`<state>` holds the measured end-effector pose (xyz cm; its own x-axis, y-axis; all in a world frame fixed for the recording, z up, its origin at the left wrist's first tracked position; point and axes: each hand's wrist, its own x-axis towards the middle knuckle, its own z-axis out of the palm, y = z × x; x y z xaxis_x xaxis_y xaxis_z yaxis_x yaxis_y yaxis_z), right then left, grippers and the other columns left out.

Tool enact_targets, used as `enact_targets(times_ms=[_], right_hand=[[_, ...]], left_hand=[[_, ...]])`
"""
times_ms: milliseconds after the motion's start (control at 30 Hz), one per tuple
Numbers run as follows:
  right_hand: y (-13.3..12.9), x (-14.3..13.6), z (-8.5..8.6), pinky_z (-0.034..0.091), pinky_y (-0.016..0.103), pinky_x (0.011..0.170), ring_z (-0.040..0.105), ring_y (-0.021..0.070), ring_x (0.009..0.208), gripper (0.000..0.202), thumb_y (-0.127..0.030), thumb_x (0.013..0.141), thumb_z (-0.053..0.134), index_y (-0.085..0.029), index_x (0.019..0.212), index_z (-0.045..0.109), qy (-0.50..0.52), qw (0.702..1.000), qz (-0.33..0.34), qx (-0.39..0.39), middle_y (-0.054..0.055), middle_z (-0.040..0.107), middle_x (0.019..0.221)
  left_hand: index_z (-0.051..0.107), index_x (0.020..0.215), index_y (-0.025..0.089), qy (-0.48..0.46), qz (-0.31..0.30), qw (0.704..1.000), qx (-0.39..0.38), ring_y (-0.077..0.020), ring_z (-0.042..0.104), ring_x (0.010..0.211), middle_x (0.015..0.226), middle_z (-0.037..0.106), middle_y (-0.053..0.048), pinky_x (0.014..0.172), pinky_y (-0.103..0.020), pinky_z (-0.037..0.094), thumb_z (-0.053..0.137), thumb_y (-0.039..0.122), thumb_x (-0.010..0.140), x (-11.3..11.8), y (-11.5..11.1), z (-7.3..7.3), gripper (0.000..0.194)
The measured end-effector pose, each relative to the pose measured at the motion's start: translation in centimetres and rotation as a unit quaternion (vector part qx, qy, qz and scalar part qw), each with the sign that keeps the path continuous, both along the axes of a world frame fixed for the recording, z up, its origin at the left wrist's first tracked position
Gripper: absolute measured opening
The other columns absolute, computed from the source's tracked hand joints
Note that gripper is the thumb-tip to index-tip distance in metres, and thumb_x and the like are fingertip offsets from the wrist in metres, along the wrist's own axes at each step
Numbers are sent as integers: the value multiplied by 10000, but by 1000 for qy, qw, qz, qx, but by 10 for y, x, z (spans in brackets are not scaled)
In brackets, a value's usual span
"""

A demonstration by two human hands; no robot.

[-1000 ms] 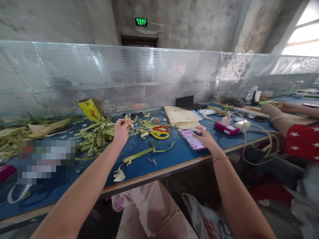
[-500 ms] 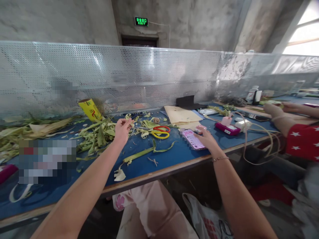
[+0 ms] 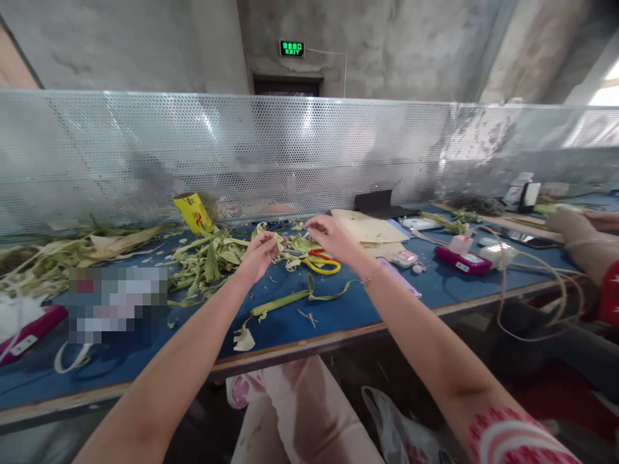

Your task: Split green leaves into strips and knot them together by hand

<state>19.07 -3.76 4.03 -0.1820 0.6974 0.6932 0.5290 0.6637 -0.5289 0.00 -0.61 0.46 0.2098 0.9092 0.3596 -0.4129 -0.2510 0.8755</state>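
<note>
My left hand (image 3: 262, 253) is closed in a pinch above the blue table, beside a heap of pale green plant husks (image 3: 209, 261). Pale scraps show at its fingertips, but what it grips is too small to make out. My right hand (image 3: 329, 233) hovers just above scissors (image 3: 325, 263) with red and yellow handles, its fingers drawn together; any small thing in them cannot be made out. In front of both hands lies a green stalk (image 3: 280, 301) with a curled leaf. A phone (image 3: 403, 281) with a lilac screen lies partly behind my right forearm.
A yellow roll (image 3: 194, 214) leans near the perforated metal screen (image 3: 271, 148). Brown paper sheets (image 3: 370, 227) and a magenta device (image 3: 463, 261) with a cable are to the right. Another person's arm (image 3: 580, 229) reaches in at the far right. Dry husks (image 3: 123, 241) cover the left side.
My right hand has left the phone and moved left, over the scissors near my left hand. The left hand stays by the husks, still pinching. The view has turned slightly left.
</note>
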Motion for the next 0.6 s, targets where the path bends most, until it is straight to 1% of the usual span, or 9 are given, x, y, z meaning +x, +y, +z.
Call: enact_targets(times_ms=[33,100,200,267,333,400,467,600], right_hand=[[10,-14,1,438,287,700,541,130,717,129,-184,747,470,-176,782,594,12,1000,13,-10,33,599,775],[28,-34,-3,437,275,679,542,118,679,161,-155,758,425,-172,763,585,42,998,49,-24,16,591,728],[43,-49,-16,450,253,647,550,104,654,157,-199,777,420,-172,773,575,132,983,121,-33,14,587,753],[46,-50,-27,461,253,668,561,112,708,128,-229,757,474,-175,781,586,173,972,154,-29,25,596,796],[46,-49,-36,471,267,705,572,119,743,142,-241,743,502,-181,815,609,199,964,168,-45,31,610,828],[44,-47,-42,477,284,734,583,126,772,166,-248,742,509,-190,839,631,204,960,180,-65,34,624,857],[42,-46,-45,482,298,755,592,131,788,179,-239,745,506,-193,844,647,193,961,184,-75,37,634,871],[43,-47,-47,488,307,783,597,135,806,187,-189,732,510,-193,849,655,181,966,171,-68,43,643,889]], left_hand=[[531,709,161,4,-11,1000,1,-85,603,617,679,636,6,630,-205,463,717,241,568,-1,0,0,247],[557,723,159,-4,-16,1000,-1,-83,605,624,681,637,12,636,-202,468,737,240,552,-2,0,-1,261],[598,724,158,-22,0,1000,2,-78,597,615,650,621,29,642,-205,472,759,238,527,-3,2,-2,267],[620,729,155,-17,7,1000,8,-77,592,625,671,631,21,652,-211,473,763,247,528,-4,3,-2,263],[633,731,154,-5,12,1000,11,-76,592,639,693,646,14,669,-218,475,767,259,523,-3,4,-2,269],[637,723,155,7,17,1000,10,-75,592,638,679,648,18,684,-224,479,776,268,509,-2,4,-2,279],[637,715,155,19,22,1000,8,-77,593,630,657,646,22,694,-232,483,780,280,497,-1,4,-3,289],[636,706,155,33,37,999,4,-80,590,624,638,638,28,699,-240,490,781,304,483,2,2,-3,305]])
